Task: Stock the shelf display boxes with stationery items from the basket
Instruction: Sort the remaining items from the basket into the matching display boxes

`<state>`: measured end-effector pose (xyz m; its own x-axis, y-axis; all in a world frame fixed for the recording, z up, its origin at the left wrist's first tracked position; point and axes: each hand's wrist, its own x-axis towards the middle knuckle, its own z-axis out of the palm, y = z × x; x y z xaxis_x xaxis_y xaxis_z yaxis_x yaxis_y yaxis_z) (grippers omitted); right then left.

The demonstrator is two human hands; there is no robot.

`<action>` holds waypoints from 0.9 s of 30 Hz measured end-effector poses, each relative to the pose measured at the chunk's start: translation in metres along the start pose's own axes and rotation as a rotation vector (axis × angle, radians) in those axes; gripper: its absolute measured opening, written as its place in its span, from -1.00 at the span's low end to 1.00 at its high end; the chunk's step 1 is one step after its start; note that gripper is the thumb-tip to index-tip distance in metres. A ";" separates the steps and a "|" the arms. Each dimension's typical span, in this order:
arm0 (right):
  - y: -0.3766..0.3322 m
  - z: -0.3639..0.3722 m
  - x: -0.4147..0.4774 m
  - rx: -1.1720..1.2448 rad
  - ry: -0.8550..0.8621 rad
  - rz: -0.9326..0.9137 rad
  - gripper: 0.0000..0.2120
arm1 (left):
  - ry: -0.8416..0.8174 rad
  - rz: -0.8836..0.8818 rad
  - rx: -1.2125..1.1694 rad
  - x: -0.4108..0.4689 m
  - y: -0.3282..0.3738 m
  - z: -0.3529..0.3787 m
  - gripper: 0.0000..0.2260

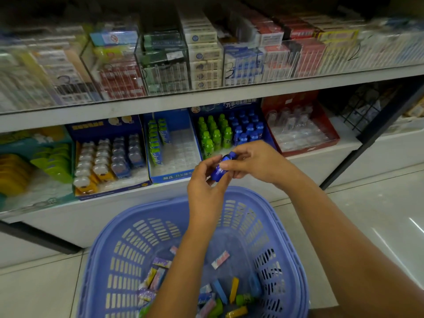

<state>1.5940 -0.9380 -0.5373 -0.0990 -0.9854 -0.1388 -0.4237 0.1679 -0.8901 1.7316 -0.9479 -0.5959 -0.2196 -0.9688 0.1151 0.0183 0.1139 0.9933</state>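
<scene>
Since both hands share one small blue bottle-shaped item (222, 168), with the left hand (205, 188) curled round its lower end and the right hand (254, 161) pinching the cap end, the main risk is a fumble when one lets go: it'd drop into the basket (98, 260) right below or bounce to the floor. Item is mid-air between the hands, just in front of the display box (238, 104) of green and blue bottles. They're packed tight, so a careless push could topple neighbours.
</scene>
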 end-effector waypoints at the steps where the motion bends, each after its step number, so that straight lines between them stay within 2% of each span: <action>1: 0.001 -0.004 0.000 -0.033 0.002 -0.010 -0.91 | -0.041 -0.009 0.029 0.002 -0.001 -0.002 -0.72; 3: 0.002 -0.015 -0.001 -0.097 -0.025 -0.023 -0.86 | -0.122 -0.023 0.085 0.006 -0.003 -0.004 -0.71; 6: 0.006 -0.024 -0.002 -0.011 -0.093 -0.029 -0.70 | -0.136 -0.024 0.087 0.011 -0.003 -0.003 -0.80; 9: 0.006 -0.022 0.001 0.187 0.004 0.035 -0.80 | -0.069 0.008 0.087 0.013 -0.004 0.004 -0.78; 11: 0.008 -0.019 0.002 0.236 0.094 0.053 -0.88 | -0.042 0.028 0.083 0.014 -0.006 0.010 -0.78; 14: 0.008 -0.021 0.005 0.127 0.188 0.028 -0.89 | -0.038 0.053 0.116 0.019 -0.009 0.019 -0.79; 16: 0.011 -0.029 0.008 0.003 0.255 0.012 -0.89 | -0.106 0.071 0.198 0.023 -0.011 0.022 -0.69; 18: 0.019 -0.044 0.014 -0.181 0.394 0.000 -0.88 | -0.235 0.121 0.416 0.025 -0.015 0.023 -0.52; 21: 0.034 -0.070 0.024 -0.348 0.592 -0.006 -0.83 | -0.418 0.210 0.780 0.025 -0.025 0.023 -0.43; 23: 0.045 -0.081 0.033 -0.402 0.616 0.013 -0.80 | -0.462 0.227 0.893 0.022 -0.032 0.022 -0.41; 27: 0.060 -0.082 0.052 -0.406 0.543 0.010 -0.80 | -0.460 0.271 0.944 0.022 -0.038 0.020 -0.41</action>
<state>1.4894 -0.9772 -0.5620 -0.4983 -0.8468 0.1862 -0.7144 0.2793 -0.6416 1.7062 -0.9692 -0.6316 -0.6695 -0.7329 0.1213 -0.5933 0.6258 0.5063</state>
